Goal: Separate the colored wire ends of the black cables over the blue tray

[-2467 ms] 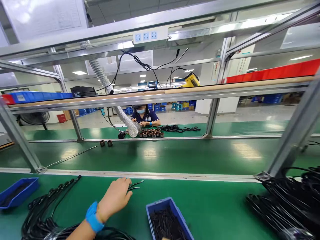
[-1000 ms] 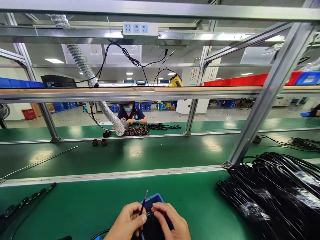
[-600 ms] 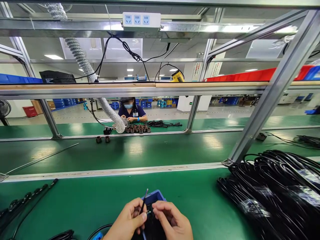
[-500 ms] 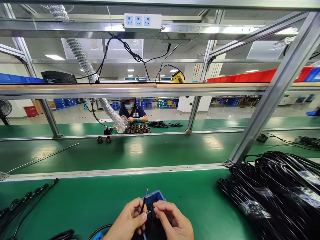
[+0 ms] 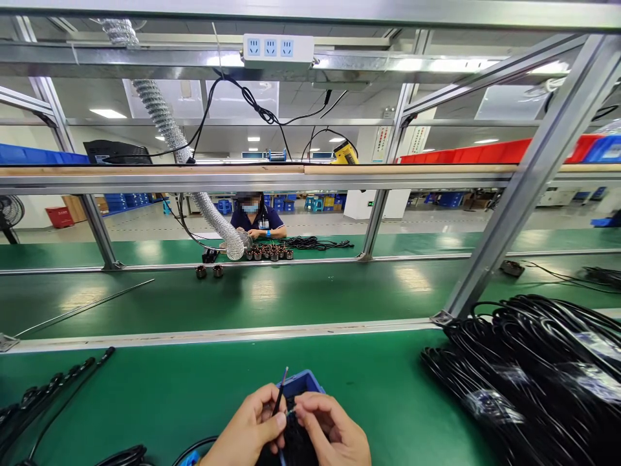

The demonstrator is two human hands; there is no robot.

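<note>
At the bottom centre, my left hand (image 5: 256, 424) is closed on a black cable (image 5: 278, 400), whose thin stripped end points up above the fingers. Close beside it on the right, my right hand (image 5: 332, 427) pinches with thumb and fingertips at thin, light-coloured wire ends between the hands. What exactly those fingertips hold is too small to make out. Behind and below both hands is a blue bin (image 5: 305, 380) with dark contents, partly hidden by the hands.
Bundled black cables (image 5: 528, 362) are heaped at the right; more cables (image 5: 53, 388) lie at the left. A metal frame post (image 5: 528, 175) slants up at the right. Two copper-coloured parts (image 5: 209, 272) sit beyond the rail. A person (image 5: 257, 217) works across the bench.
My right hand has shifted slightly left, closer to my left hand. The two copper-coloured parts on the far bench have moved a little to the right.
</note>
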